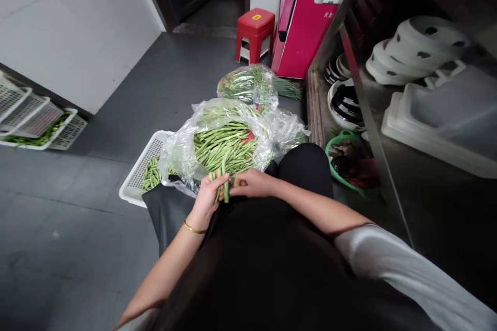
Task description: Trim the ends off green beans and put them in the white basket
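Note:
My left hand [210, 191] is closed around a few green beans [225, 194], which stick out above and below the fingers. Close beside it, my right hand [250, 184] has its fingers curled in near the beans; whatever they pinch is too small to make out. Just beyond both hands lies a clear plastic bag [180, 147], its mouth wide, full of long green beans [221, 145]. To its left a white perforated basket [134, 178] holds short bean pieces [152, 173], partly covered by the bag.
More bagged greens [243, 85] lie behind the beans, near a red stool [256, 23] and a pink cabinet [303, 26]. On the right, a metal shelf [388, 165] carries white containers, with a green basket [345, 137] below. White crates [70, 132] stand left.

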The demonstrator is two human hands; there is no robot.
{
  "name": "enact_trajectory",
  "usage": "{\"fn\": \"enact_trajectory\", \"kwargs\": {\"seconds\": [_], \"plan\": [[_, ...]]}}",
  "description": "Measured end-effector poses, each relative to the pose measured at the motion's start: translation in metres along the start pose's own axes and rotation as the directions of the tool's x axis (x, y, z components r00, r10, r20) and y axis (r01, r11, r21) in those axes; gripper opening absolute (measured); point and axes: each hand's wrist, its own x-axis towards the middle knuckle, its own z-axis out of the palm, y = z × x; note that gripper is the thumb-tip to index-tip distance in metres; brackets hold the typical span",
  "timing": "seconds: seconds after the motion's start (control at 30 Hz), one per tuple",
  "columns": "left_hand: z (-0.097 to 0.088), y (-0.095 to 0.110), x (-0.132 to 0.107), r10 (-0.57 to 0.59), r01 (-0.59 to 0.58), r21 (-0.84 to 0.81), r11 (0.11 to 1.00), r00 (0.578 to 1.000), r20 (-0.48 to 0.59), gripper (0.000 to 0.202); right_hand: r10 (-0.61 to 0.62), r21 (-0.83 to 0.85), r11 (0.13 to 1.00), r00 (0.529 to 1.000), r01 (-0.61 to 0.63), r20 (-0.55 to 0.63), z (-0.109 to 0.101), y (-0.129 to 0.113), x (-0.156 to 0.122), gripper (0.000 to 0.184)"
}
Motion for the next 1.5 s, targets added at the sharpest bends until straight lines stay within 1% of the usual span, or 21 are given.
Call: {"fn": "enact_trajectory", "kwargs": {"seconds": [0.1, 0.2, 0.27, 0.33, 0.37, 0.43, 0.47, 0.5, 0.57, 0.63, 0.67, 0.73, 0.8, 0.9, 0.97, 1.1, 1.23, 1.3, 1.37, 1.43, 1.5], "plan": [[-0.002, -0.001, -0.003, -0.023, 0.013, 0.111, 0.994, 0.996, 0.090, 0.029, 0.131, 0.379, 0.918, 0.991, -0.113, -0.021, -0.016, 0.001, 0.006, 0.033], [-0.002, 0.000, -0.005, -0.021, -0.006, 0.158, 0.987, 0.985, 0.168, 0.025, 0.066, 0.508, 0.861, 0.996, -0.027, -0.058, -0.020, -0.002, 0.008, 0.034], [-0.001, -0.001, -0.006, -0.030, -0.002, 0.179, 0.984, 0.985, 0.173, 0.024, 0.052, 0.470, 0.883, 0.994, -0.001, -0.094, -0.017, -0.008, 0.003, 0.030], [-0.001, -0.003, -0.004, -0.064, 0.036, 0.182, 0.983, 0.986, 0.151, 0.024, 0.012, 0.317, 0.948, 0.986, 0.041, -0.164, -0.011, -0.016, -0.005, 0.027], [-0.001, -0.004, -0.002, -0.088, 0.068, 0.161, 0.985, 0.988, 0.125, 0.024, -0.048, 0.205, 0.974, 0.977, 0.092, -0.207, -0.008, -0.020, -0.010, 0.026], [-0.003, -0.006, 0.002, -0.152, 0.149, 0.062, 0.987, 0.987, 0.052, 0.024, -0.197, 0.012, 0.978, 0.946, 0.207, -0.257, -0.003, -0.025, -0.018, 0.023], [-0.004, -0.006, 0.005, -0.192, 0.192, -0.008, 0.981, 0.981, 0.019, 0.022, -0.229, -0.019, 0.972, 0.939, 0.233, -0.258, 0.000, -0.025, -0.019, 0.021], [-0.005, -0.007, 0.007, -0.227, 0.226, -0.083, 0.971, 0.974, -0.005, 0.021, -0.206, 0.015, 0.976, 0.948, 0.216, -0.243, 0.002, -0.023, -0.019, 0.020], [-0.005, -0.006, 0.010, -0.267, 0.259, -0.216, 0.941, 0.964, -0.010, 0.018, -0.037, 0.209, 0.976, 0.989, 0.067, -0.143, 0.006, -0.014, -0.015, 0.021], [-0.004, -0.004, 0.008, -0.278, 0.277, -0.254, 0.927, 0.960, 0.033, 0.017, 0.126, 0.387, 0.914, 0.992, -0.120, 0.008, 0.007, -0.001, -0.008, 0.026], [-0.003, -0.002, 0.007, -0.273, 0.279, -0.228, 0.933, 0.960, 0.055, 0.016, 0.161, 0.421, 0.891, 0.985, -0.173, 0.063, 0.006, 0.004, -0.005, 0.029], [-0.002, 0.000, 0.002, -0.271, 0.283, -0.119, 0.952, 0.956, 0.109, 0.019, 0.145, 0.388, 0.905, 0.984, -0.175, 0.105, 0.000, 0.012, -0.002, 0.032], [-0.001, 0.002, -0.003, -0.256, 0.261, -0.004, 0.965, 0.950, 0.181, 0.022, 0.066, 0.326, 0.936, 0.975, -0.135, 0.213, -0.010, 0.013, -0.003, 0.034], [-0.003, 0.006, -0.009, -0.203, 0.173, 0.116, 0.978, 0.916, 0.345, 0.023, -0.022, 0.316, 0.939, 0.891, -0.137, 0.453, -0.025, 0.006, -0.008, 0.034], [-0.003, 0.010, -0.011, -0.177, 0.093, 0.213, 0.973, 0.891, 0.419, 0.022, -0.014, 0.283, 0.947, 0.858, -0.154, 0.513, -0.029, 0.001, -0.009, 0.030], [-0.003, 0.015, -0.014, -0.169, 0.014, 0.332, 0.943, 0.881, 0.442, 0.022, 0.121, 0.166, 0.962, 0.882, -0.218, 0.455, -0.021, 0.001, -0.007, 0.029], [-0.004, 0.019, -0.015, -0.070, -0.053, 0.291, 0.955, 0.915, 0.396, 0.020, 0.139, 0.314, 0.904, 0.896, -0.289, 0.423, -0.014, 0.006, -0.004, 0.034], [-0.005, 0.019, -0.014, -0.027, -0.082, 0.283, 0.956, 0.932, 0.362, 0.018, 0.149, 0.316, 0.907, 0.914, -0.279, 0.378, -0.014, 0.007, -0.003, 0.035], [-0.006, 0.017, -0.011, 0.003, -0.101, 0.287, 0.953, 0.947, 0.323, 0.015, 0.168, 0.167, 0.961, 0.944, -0.221, 0.284, -0.012, 0.006, 0.000, 0.036], [-0.004, 0.012, -0.006, 0.025, -0.104, 0.288, 0.952, 0.964, 0.263, 0.015, 0.154, -0.131, 0.982, 0.981, -0.138, 0.121, -0.006, 0.006, 0.005, 0.034], [-0.002, 0.004, 0.000, 0.017, -0.067, 0.274, 0.959, 0.983, 0.182, 0.015, 0.084, -0.447, 0.892, 0.996, -0.070, 0.012, 0.001, 0.006, 0.013, 0.026]]}}
